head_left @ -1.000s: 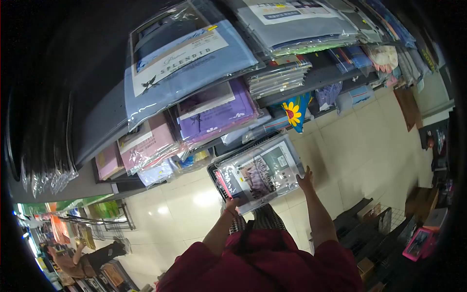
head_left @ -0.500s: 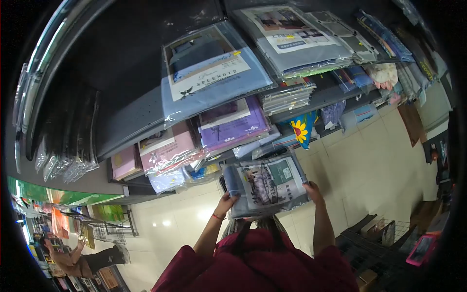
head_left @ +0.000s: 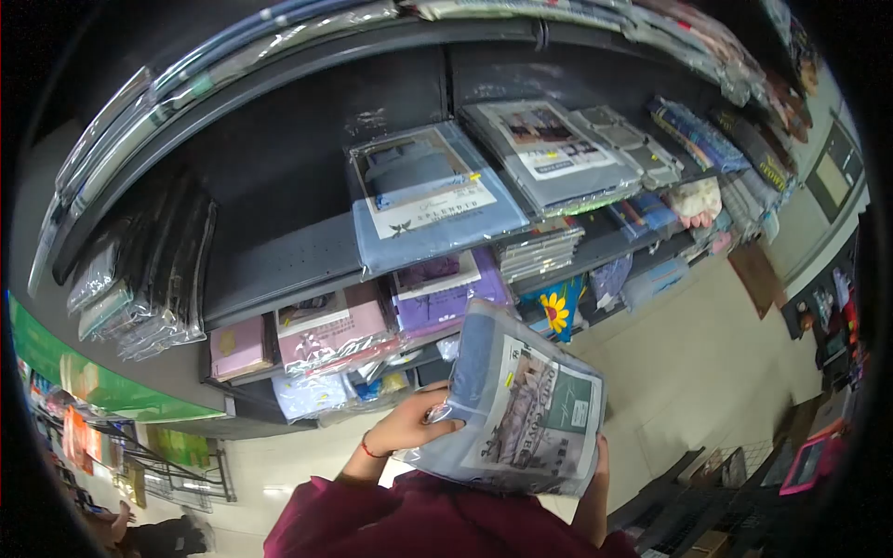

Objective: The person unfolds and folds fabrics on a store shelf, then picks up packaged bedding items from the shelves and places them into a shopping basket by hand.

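A grey-blue packaged quilt cover (head_left: 484, 344) in clear plastic is held up in front of my chest, tilted, its printed label facing me. My left hand (head_left: 416, 426) grips its left edge, thumb on the front and fingers behind; a red string circles the wrist. On the opposite edge, low down, my right hand (head_left: 600, 465) holds the pack, its fingers mostly hidden behind it. Beyond the pack, a light-blue bedding pack (head_left: 437, 209) lies on the middle shelf, with a purple pack (head_left: 446, 288) on the shelf below.
Grey packs (head_left: 553, 153) are stacked right of the light-blue one. Dark packs (head_left: 167, 270) stand at the shelf's left end. Pink packs (head_left: 335, 325) fill the lower shelf. A wire rack (head_left: 735, 465) is at lower right. Another person (head_left: 158, 535) is partly visible at lower left.
Both hands have brought the quilt cover closer and tilted it more upright, its right side lower. My view has lifted, so more of the upper shelf shows.
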Demonstrator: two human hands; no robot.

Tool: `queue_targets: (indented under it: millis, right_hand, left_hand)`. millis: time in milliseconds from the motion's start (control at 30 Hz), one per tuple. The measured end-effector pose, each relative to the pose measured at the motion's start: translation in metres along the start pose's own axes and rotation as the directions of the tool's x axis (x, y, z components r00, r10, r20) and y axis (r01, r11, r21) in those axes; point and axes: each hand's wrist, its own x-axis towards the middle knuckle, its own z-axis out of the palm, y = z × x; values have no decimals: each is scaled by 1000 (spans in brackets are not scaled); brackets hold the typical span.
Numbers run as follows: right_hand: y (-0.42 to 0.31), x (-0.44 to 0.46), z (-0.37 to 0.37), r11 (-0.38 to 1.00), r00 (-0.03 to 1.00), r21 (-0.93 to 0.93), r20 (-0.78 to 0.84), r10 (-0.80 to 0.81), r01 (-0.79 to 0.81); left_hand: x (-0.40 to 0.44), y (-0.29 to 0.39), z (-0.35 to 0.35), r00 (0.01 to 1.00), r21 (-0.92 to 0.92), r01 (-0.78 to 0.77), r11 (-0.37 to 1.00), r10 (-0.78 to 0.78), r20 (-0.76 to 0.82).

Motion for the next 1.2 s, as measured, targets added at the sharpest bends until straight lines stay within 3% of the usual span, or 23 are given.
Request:
queue_targets:
  millis: [100, 200, 267, 300, 367, 400, 433, 500, 533, 567, 600, 633, 667, 700, 767, 867, 900, 967, 1000, 1033, 1100, 1167, 1200]
  right_hand:
    - [-5, -18, 9, 984, 971, 116, 181, -156, 136]
    - [-2, -13, 11, 967, 881, 210, 419, -220, 141]
    - [-3, -10, 26, 927, 756, 136, 544, -364, 348]
    - [-6, -11, 37, 933, 752, 95, 567, -337, 346]
    - [-12, -15, 74, 951, 755, -67, 626, -195, 301]
    - [-15, -21, 102, 950, 752, -154, 651, -110, 272]
    - [-27, -54, 155, 963, 748, -139, 658, -84, 231]
    - [-42, -107, 240, 972, 807, -237, 576, 130, 13]
    - [-4, -82, 256, 961, 688, -170, 725, -28, 219]
    - [15, -80, 286, 957, 625, -107, 776, -88, 268]
    - [19, -77, 314, 943, 503, -169, 864, 3, 285]
    - [25, -82, 346, 938, 444, -215, 893, 76, 273]
    - [41, -87, 374, 975, 448, -204, 882, 145, 88]
    - [55, -97, 396, 983, 466, -182, 873, 144, 37]
    - [58, -117, 431, 977, 427, -171, 879, 211, -132]
    - [63, -129, 451, 953, 427, -131, 871, 242, -274]
    - [63, -131, 457, 950, 410, -124, 881, 238, -285]
    - [68, -138, 470, 942, 383, -100, 896, 225, -320]
    - [75, -141, 483, 951, 399, -47, 900, 174, -307]
    - [85, -133, 497, 963, 388, -114, 899, 205, -244]
    - [85, -118, 529, 953, 366, -236, 884, 291, -189]
    - [66, -128, 565, 971, 414, -79, 894, 170, -226]
    - [67, -129, 586, 953, 418, -17, 896, 148, -302]
  left_hand:
    - [-7, 11, -30, 999, 37, -40, 999, 40, -15]
    - [-15, 23, -76, 988, 107, -155, 982, 156, -5]
    - [-22, 47, -116, 993, 219, -118, 969, 111, 42]
    - [-24, 55, -135, 983, 360, -178, 916, 185, 16]
    - [-31, 73, -177, 980, 574, -155, 804, 197, -11]
    - [-35, 81, -199, 986, 636, -118, 763, 166, -17]
    - [-41, 93, -219, 994, 640, 61, 766, 15, -113]
    - [-44, 105, -265, 981, 793, 55, 606, 115, -156]
    - [-47, 106, -285, 952, 783, 177, 596, 98, -290]
    - [-49, 81, -319, 892, 842, 190, 505, 268, -363]
    - [-45, 82, -328, 803, 821, 379, 427, 289, -521]
    - [-42, 58, -347, 699, 784, 573, 240, 356, -620]
    - [-45, 58, -337, 687, 773, 609, 181, 367, -627]
    - [-45, 57, -321, 674, 757, 642, 122, 381, -633]
    - [-67, 61, -278, 753, 909, 317, 270, 511, -415]
    - [-135, 80, -191, 792, 787, 224, 575, 363, -491]
    - [-162, 74, -173, 779, 752, 240, 613, 340, -526]
    - [-207, 58, -139, 630, 583, 242, 776, 331, -702]
    - [-220, 46, -124, 519, 513, 321, 796, 305, -799]
    - [-233, 30, -109, 397, 428, 390, 815, 271, -877]
    - [-263, -22, -76, 239, 185, 493, 850, 72, -968]
    - [-286, -68, -40, 114, -87, 667, 740, -216, -970]
    - [-295, -91, -20, 134, -157, 664, 731, -323, -937]
